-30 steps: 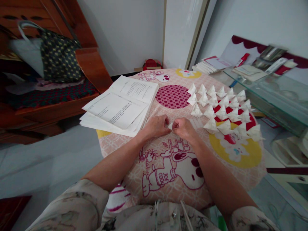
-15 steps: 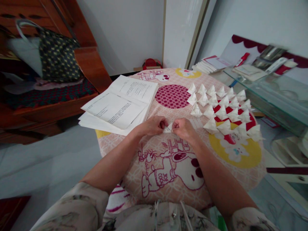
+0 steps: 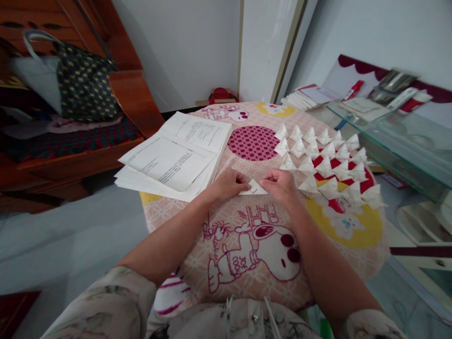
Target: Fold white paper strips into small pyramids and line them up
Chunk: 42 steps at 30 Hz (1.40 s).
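Note:
A small white paper folded into a triangle [image 3: 256,188], with a bit of print on it, lies at the middle of the round table. My left hand [image 3: 229,182] pinches its left end between thumb and fingers. At its right edge is my right hand [image 3: 281,184], with thumb and fingertips closed on the paper; the exact contact is partly hidden. Several folded white paper pieces [image 3: 330,188] stand in rows right of my hands. To the left lies a stack of printed sheets [image 3: 169,160].
A patterned cartoon cloth [image 3: 243,287] covers the table. At the right stands a glass shelf [image 3: 395,141] with a red marker [image 3: 353,90] and other items. A wooden bench [image 3: 130,103] at the left holds a dark patterned bag [image 3: 86,82].
My right hand has shifted right, away from my left hand, and more of the paper triangle shows between them. The left hand stays nearly where it was.

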Tool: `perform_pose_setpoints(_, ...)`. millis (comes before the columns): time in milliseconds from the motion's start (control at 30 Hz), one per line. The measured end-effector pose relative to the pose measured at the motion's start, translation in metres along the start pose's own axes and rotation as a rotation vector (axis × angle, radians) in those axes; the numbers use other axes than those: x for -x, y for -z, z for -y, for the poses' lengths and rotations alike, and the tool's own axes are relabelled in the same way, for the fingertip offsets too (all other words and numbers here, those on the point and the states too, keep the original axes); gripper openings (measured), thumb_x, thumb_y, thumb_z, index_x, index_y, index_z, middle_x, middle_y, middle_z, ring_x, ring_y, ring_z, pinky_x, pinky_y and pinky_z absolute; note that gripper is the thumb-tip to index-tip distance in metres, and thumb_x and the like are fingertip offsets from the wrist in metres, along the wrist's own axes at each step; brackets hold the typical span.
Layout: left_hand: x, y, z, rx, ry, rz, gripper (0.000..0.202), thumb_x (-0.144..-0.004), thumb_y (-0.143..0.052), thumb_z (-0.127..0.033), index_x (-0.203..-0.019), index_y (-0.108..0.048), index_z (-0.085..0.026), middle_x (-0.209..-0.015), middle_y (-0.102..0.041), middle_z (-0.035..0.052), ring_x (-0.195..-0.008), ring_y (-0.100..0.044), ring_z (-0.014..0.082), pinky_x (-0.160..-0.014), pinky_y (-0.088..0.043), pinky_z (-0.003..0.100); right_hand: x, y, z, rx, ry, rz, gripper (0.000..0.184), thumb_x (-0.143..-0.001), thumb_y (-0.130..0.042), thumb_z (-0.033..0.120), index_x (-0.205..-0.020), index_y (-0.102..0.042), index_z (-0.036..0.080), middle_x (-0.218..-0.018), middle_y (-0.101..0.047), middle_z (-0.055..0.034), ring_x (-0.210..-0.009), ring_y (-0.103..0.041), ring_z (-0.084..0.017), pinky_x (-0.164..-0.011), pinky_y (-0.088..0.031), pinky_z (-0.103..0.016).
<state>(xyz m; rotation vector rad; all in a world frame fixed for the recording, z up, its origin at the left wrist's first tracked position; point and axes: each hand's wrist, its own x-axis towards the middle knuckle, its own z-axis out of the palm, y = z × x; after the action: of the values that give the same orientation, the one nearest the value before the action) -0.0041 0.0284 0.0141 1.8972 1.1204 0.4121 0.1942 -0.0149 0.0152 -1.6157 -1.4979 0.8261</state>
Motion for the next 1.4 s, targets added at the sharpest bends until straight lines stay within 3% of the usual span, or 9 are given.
perform_pose_setpoints(100,-0.002,0.001,0.002,0.243,0.009,0.077,0.031,-0.08,-0.068,-0.032,-0.059,-0.054,-0.016,-0.05,-0.049,-0.0043,-0.048,-0.04,0.0062,-0.05,-0.028,0.022,-0.001,0.01,-0.003,-0.12,0.013,-0.067,0.024,-0.074,-0.071,0.04,-0.07,-0.065,0.017,-0.061,-0.061,0.0003,-0.055,-0.052,-0.012,-0.05,-0.039,-0.024)
perform_pose_setpoints(267,-0.003,-0.004,0.0,0.436,-0.024,0.093,0.032,-0.078,-0.072,-0.034,-0.06,-0.055,-0.014,-0.052,-0.052,-0.0034,-0.048,-0.043,0.0052,-0.047,-0.027,0.02,0.004,0.009,0.0,-0.268,-0.099,0.36,0.033,-0.074,-0.07,0.049,-0.065,-0.064,0.017,-0.055,-0.061,-0.0011,-0.046,-0.053,-0.011,-0.042,-0.037,-0.022)
perform_pose_setpoints(333,-0.002,-0.005,0.0,0.473,-0.019,0.075,0.031,-0.078,-0.072,-0.034,-0.061,-0.057,-0.014,-0.053,-0.053,-0.0028,-0.048,-0.044,0.0052,-0.047,-0.029,0.019,0.007,0.005,0.001,-0.317,-0.127,0.429,0.031,-0.073,-0.071,0.046,-0.062,-0.063,0.018,-0.053,-0.061,-0.0007,-0.044,-0.053,-0.01,-0.039,-0.036,-0.021)
perform_pose_setpoints(567,0.001,-0.009,-0.006,0.601,0.057,0.191,0.017,-0.075,-0.07,-0.027,-0.073,-0.067,-0.01,-0.064,-0.064,0.0021,-0.055,-0.059,0.0091,-0.052,-0.046,0.02,0.009,-0.001,0.002,-0.381,-0.164,0.339,0.026,-0.073,-0.068,0.038,-0.058,-0.058,0.019,-0.047,-0.053,0.0035,-0.038,-0.044,-0.007,-0.035,-0.028,-0.019)
perform_pose_setpoints(700,0.002,-0.011,-0.01,0.611,0.069,0.189,0.008,-0.07,-0.069,-0.018,-0.071,-0.068,-0.01,-0.058,-0.062,0.0,-0.05,-0.055,0.0075,-0.047,-0.042,0.018,0.009,-0.005,0.002,-0.387,-0.15,0.352,0.026,-0.073,-0.067,0.038,-0.058,-0.057,0.019,-0.045,-0.051,0.0044,-0.038,-0.043,-0.007,-0.035,-0.027,-0.02)
perform_pose_setpoints(1033,0.003,-0.012,-0.013,0.603,0.061,0.157,0.003,-0.067,-0.067,-0.015,-0.066,-0.066,-0.012,-0.051,-0.057,-0.003,-0.043,-0.048,0.0059,-0.041,-0.035,0.017,0.01,-0.007,0.001,-0.461,-0.114,0.388,0.03,-0.073,-0.069,0.041,-0.057,-0.056,0.02,-0.044,-0.051,0.0046,-0.037,-0.043,-0.007,-0.035,-0.027,-0.02)
perform_pose_setpoints(1400,0.002,-0.004,-0.009,0.607,0.126,0.114,0.008,-0.07,-0.065,-0.012,-0.062,-0.063,-0.013,-0.048,-0.055,-0.0028,-0.041,-0.046,0.0052,-0.04,-0.033,0.017,0.005,0.0,-0.006,-0.512,-0.135,0.324,0.029,-0.071,-0.073,0.042,-0.06,-0.059,0.019,-0.046,-0.053,0.0039,-0.038,-0.044,-0.008,-0.036,-0.029,-0.02)
